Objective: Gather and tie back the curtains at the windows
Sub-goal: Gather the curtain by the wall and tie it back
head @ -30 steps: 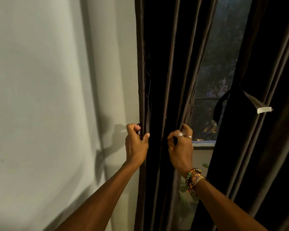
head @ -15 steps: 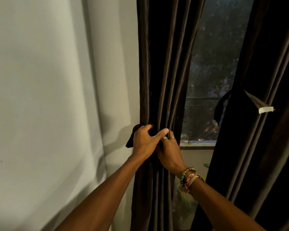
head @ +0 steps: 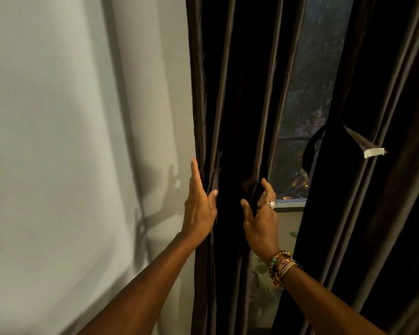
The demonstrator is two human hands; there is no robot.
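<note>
A dark brown left curtain hangs in gathered folds beside the window. My left hand lies with straight fingers along the curtain's left edge, thumb across the front fold. My right hand, wearing a ring and bracelets, pinches a dark strip of fabric at the curtain's right side. The right curtain hangs bunched with a dark tie-back band around it; a white tag sticks out from it.
A plain pale wall fills the left half. The window sill runs just right of my right hand, with green leaves below it.
My hands, pressed together on the gathered curtain half a second ago, have drawn apart. The left hand has straightened along the edge; the right now holds the dark strip at the right side.
</note>
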